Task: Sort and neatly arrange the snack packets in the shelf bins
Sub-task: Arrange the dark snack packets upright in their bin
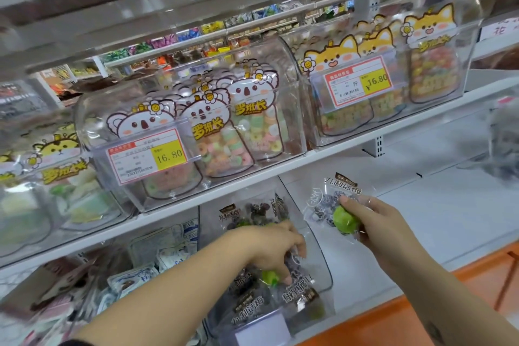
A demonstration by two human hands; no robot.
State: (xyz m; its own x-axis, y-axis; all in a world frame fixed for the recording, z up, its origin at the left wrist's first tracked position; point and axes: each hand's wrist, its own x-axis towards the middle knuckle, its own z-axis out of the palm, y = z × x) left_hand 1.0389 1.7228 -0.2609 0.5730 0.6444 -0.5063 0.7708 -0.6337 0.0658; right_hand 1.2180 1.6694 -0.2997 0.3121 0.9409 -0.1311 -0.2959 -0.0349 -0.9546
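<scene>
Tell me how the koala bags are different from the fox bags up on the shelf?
The koala bags have white koala faces and hold pastel ring candies; the fox bags have orange fox faces and hold more mixed, brighter candies. The koala bags sit in the left bin, the fox bags in the right. Both stand upright in clear bins priced 16.80.

One head-worn wide-angle view looks forward and slightly down, close to the shelf bins [196,132], tilted, arms reaching in from near.
</scene>
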